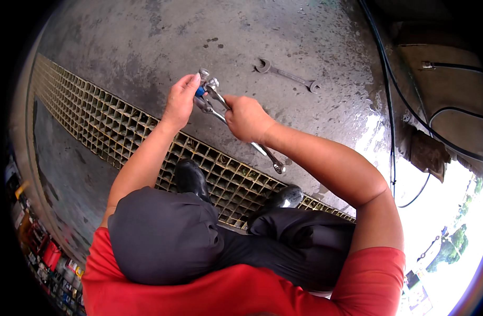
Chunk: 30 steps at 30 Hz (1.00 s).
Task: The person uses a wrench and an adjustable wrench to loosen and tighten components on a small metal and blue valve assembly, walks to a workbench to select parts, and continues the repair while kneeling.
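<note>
My left hand (180, 105) is closed around a small metal fitting with a blue band (200, 91), held above the floor. My right hand (248, 119) grips a combination wrench (215, 94); one end meets the fitting, and its ring end (278, 167) sticks out below my fist. A second, shinier long tool (217, 115) runs beside the wrench and passes under my right hand. What holds it is hidden. On the concrete beyond lies a double open-ended wrench (289, 75), touched by neither hand.
A yellowish floor grating (102, 124) crosses under my black boots (191, 179). Stained concrete floor (199, 31) stretches ahead. Black hoses (387, 79) hang at the right, near a brown rag-like piece (428, 152). Cluttered goods (52, 258) stand at the lower left.
</note>
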Each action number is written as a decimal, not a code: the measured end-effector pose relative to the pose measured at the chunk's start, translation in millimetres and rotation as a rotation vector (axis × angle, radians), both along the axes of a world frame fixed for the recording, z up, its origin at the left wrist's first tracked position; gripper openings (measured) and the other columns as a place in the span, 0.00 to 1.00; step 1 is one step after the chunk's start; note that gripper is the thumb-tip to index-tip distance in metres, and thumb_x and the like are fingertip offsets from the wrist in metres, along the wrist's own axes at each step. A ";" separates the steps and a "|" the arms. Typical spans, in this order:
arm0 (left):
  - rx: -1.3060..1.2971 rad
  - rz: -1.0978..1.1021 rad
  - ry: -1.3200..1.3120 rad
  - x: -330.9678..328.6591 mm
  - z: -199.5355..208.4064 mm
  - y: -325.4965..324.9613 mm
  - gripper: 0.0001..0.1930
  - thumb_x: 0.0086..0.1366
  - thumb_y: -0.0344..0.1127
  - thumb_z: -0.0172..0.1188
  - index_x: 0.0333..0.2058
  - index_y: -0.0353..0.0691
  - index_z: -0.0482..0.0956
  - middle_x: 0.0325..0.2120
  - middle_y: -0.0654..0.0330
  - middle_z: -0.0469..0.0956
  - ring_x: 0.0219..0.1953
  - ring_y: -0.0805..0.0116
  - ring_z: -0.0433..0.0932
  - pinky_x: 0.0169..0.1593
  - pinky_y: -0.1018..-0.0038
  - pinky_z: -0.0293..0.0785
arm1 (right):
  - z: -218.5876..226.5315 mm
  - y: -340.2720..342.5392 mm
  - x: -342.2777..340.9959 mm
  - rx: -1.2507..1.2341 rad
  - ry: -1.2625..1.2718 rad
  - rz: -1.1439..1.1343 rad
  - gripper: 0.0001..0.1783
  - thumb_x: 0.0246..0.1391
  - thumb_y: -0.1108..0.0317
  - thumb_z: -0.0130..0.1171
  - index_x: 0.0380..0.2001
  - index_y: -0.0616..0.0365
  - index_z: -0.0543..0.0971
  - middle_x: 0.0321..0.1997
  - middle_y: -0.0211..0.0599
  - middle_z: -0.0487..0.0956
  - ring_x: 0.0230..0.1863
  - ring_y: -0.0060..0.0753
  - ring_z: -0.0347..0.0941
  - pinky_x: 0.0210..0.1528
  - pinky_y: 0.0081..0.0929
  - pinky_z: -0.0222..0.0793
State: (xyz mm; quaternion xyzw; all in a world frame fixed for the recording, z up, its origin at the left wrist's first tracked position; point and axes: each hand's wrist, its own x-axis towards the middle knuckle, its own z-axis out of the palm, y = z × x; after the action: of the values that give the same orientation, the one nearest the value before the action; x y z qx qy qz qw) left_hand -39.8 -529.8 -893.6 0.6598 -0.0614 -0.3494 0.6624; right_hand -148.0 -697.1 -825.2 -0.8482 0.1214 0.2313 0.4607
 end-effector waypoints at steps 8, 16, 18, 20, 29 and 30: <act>0.053 0.043 0.068 -0.3 -3.8 9.4 0.26 0.75 0.55 0.39 0.42 0.37 0.75 0.31 0.66 0.77 0.31 0.81 0.72 0.36 0.82 0.68 | 5.2 11.4 -5.1 0.085 0.038 -0.064 0.11 0.51 0.72 0.51 0.36 0.67 0.76 0.34 0.64 0.79 0.42 0.64 0.76 0.48 0.49 0.71; 0.020 0.078 0.024 -5.8 -2.0 3.7 0.26 0.75 0.55 0.39 0.42 0.36 0.75 0.31 0.66 0.76 0.30 0.81 0.71 0.34 0.82 0.66 | 12.2 8.4 -4.2 0.019 0.000 -0.007 0.13 0.51 0.70 0.52 0.38 0.68 0.75 0.35 0.64 0.79 0.42 0.64 0.76 0.49 0.49 0.71; 0.031 0.077 0.031 -6.6 3.6 1.9 0.26 0.75 0.55 0.38 0.41 0.36 0.75 0.30 0.66 0.76 0.30 0.80 0.71 0.35 0.81 0.67 | 9.3 8.5 -5.4 -0.011 -0.045 0.001 0.13 0.51 0.71 0.50 0.38 0.67 0.75 0.34 0.64 0.78 0.41 0.64 0.75 0.47 0.50 0.71; 0.048 0.096 0.022 -9.0 10.0 -2.7 0.27 0.75 0.55 0.37 0.38 0.37 0.76 0.28 0.64 0.76 0.30 0.78 0.72 0.36 0.80 0.69 | 0.8 10.9 -10.4 -0.014 -0.100 -0.027 0.13 0.51 0.73 0.47 0.39 0.64 0.75 0.32 0.63 0.78 0.38 0.65 0.74 0.44 0.52 0.70; 0.019 0.098 0.042 -8.3 1.9 1.5 0.26 0.75 0.55 0.38 0.41 0.37 0.75 0.29 0.65 0.78 0.28 0.79 0.74 0.30 0.82 0.65 | -6.3 14.5 -18.6 0.064 -0.082 -0.132 0.10 0.52 0.72 0.49 0.34 0.66 0.75 0.33 0.65 0.78 0.39 0.66 0.75 0.46 0.51 0.71; 0.016 0.098 0.042 -8.0 -0.7 1.7 0.26 0.75 0.55 0.38 0.41 0.37 0.75 0.30 0.64 0.78 0.28 0.79 0.74 0.30 0.82 0.66 | -6.2 14.2 -17.9 0.092 -0.065 -0.147 0.10 0.51 0.71 0.49 0.33 0.66 0.76 0.33 0.64 0.78 0.39 0.66 0.75 0.47 0.51 0.71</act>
State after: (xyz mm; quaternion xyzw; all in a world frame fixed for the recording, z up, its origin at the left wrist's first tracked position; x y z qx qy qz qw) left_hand -47.8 -528.0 -894.3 0.6598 -0.0125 -0.3310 0.6745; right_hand -165.9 -682.9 -831.4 -0.8220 0.1576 0.1745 0.5186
